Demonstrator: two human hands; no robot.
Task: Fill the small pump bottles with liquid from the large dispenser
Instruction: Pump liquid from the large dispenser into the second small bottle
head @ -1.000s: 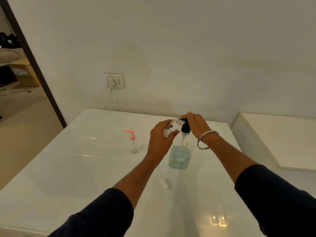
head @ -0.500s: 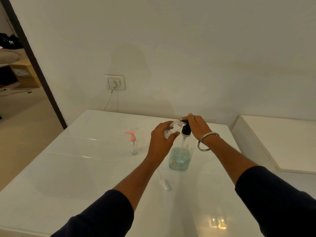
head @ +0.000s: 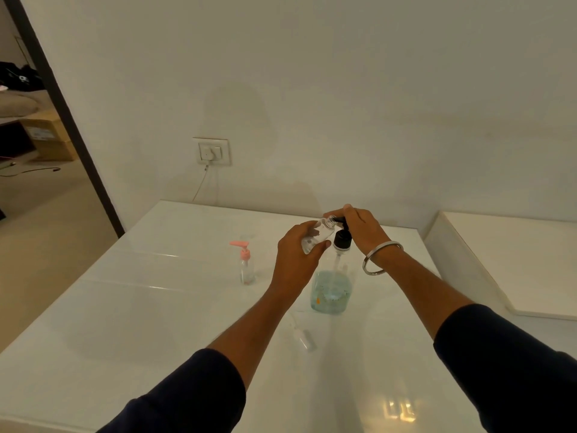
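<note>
The large clear dispenser, about a third full of blue liquid, stands mid-table with a black pump head. My right hand rests on top of that pump head. My left hand holds a small clear bottle tilted, its open neck against the black spout. A second small bottle with a pink pump stands upright to the left. A small white pump cap lies on the table near my left forearm.
The white glossy table meets the wall at the back. A wall socket with a hanging cable sits above its far edge. A lower white surface lies to the right, a doorway to the left.
Both hands stay at the dispenser's pump with the small bottle at the spout. They have barely shifted; only the view moved slightly.
</note>
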